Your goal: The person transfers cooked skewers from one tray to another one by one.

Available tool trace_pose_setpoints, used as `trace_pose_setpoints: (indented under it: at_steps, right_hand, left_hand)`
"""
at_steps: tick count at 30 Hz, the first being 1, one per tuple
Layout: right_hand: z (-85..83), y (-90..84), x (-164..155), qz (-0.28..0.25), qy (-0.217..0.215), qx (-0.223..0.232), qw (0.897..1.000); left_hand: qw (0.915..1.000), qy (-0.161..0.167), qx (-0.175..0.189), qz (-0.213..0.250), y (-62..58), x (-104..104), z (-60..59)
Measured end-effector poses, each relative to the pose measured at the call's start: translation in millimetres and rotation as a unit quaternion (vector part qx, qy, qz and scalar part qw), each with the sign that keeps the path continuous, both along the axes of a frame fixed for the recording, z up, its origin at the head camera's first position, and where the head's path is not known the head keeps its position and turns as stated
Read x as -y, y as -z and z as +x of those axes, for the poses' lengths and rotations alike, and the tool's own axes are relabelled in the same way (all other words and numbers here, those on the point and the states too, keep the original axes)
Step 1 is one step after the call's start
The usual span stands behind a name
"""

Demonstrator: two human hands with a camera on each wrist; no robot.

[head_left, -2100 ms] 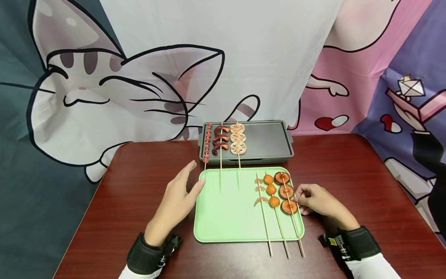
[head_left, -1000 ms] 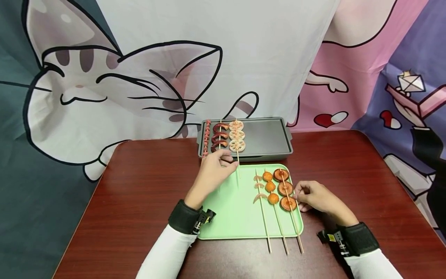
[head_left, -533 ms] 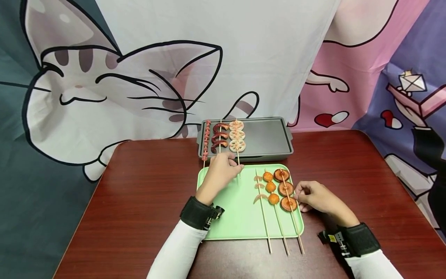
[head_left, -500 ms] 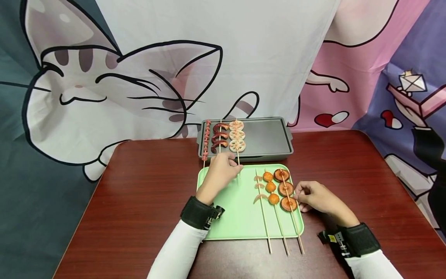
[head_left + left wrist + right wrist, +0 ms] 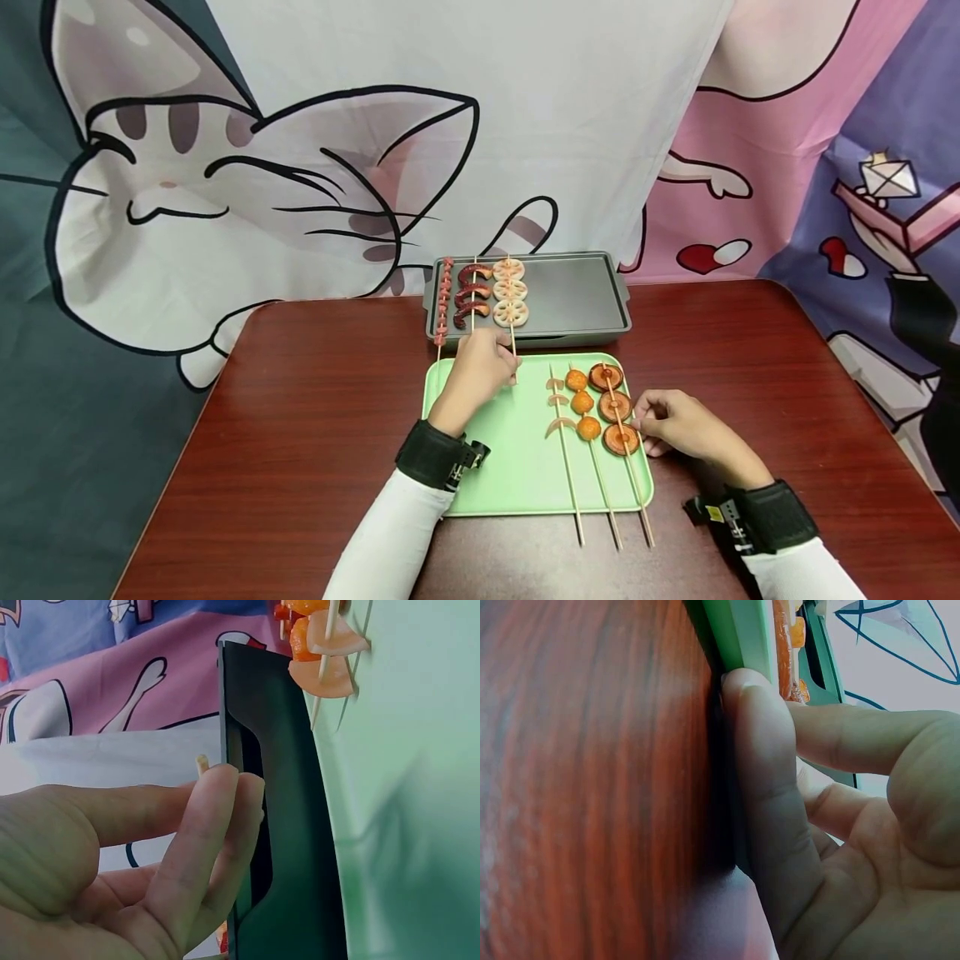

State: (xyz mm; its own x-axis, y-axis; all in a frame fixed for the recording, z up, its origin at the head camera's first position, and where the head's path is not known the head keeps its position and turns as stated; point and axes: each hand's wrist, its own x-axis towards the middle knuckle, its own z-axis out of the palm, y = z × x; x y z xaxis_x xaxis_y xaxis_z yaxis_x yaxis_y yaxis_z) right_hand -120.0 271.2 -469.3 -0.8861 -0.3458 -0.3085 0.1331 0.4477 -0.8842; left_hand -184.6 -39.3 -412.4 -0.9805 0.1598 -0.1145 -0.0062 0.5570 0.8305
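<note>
Head view: the grey tray (image 5: pixel 592 300) at twelve o'clock holds three skewers along its left side; the green tray (image 5: pixel 510 467) holds three more at three o'clock. The left hand (image 5: pixel 480 371) pinches the lotus-root skewer (image 5: pixel 512 333). Left wrist view: fingers (image 5: pixel 202 832) close on the stick's end. Right wrist view: the right hand (image 5: pixel 817 825), loosely curled, touches the green tray's edge. Since half a second ago, little has changed.

Head view bright, even, diffuse light; soft sheen on the dark red worktop (image 5: pixel 300 417) around the green tray (image 5: pixel 510 467), shadows faint. Wide-angle bowing at the backdrop edges. Left wrist view: green tray (image 5: pixel 405 787) blurred, hand (image 5: pixel 135 862) close and soft. Right wrist view: worktop (image 5: pixel 592 787) smeared, out of focus.
</note>
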Motion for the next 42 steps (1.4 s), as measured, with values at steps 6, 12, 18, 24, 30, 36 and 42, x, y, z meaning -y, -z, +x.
trace_pose_setpoints:
  at_steps: [6, 12, 18, 24, 30, 36, 42]
  right_hand:
    - [0.5, -1.4, 0.8, 0.001, 0.002, 0.001, 1.0]
    - [0.2, -2.2, 1.2, -0.003, 0.001, 0.006, 1.0]
    - [0.2, -2.3, 1.0, -0.005, 0.004, 0.01, 1.0]
    - [0.3, -2.2, 0.9, -0.006, 0.005, 0.012, 1.0]
    - [-0.1, -1.5, 0.6, -0.005, 0.003, 0.011, 1.0]
    - [0.0, -0.7, 0.3, -0.004, 0.003, 0.011, 1.0]
    - [0.5, -1.9, 0.8, 0.0, 0.005, 0.009, 1.0]
  left_hand:
    - [0.9989, 0.006, 0.025, 0.039, 2.9, 0.8, -4.3]
    - [0.9975, 0.007, 0.041, 0.057, 5.1, 3.3, -7.9]
    - [0.9957, 0.001, 0.053, 0.077, 6.4, 4.8, -9.3]
    - [0.9908, -0.006, 0.077, 0.111, 6.1, 5.1, -9.5]
    - [0.9858, -0.006, 0.095, 0.138, 2.6, 6.1, -8.2]
    - [0.9827, 0.009, 0.093, 0.16, 2.3, 7.2, -4.4]
    - [0.9765, 0.034, 0.101, 0.188, 2.8, 10.8, 0.5]
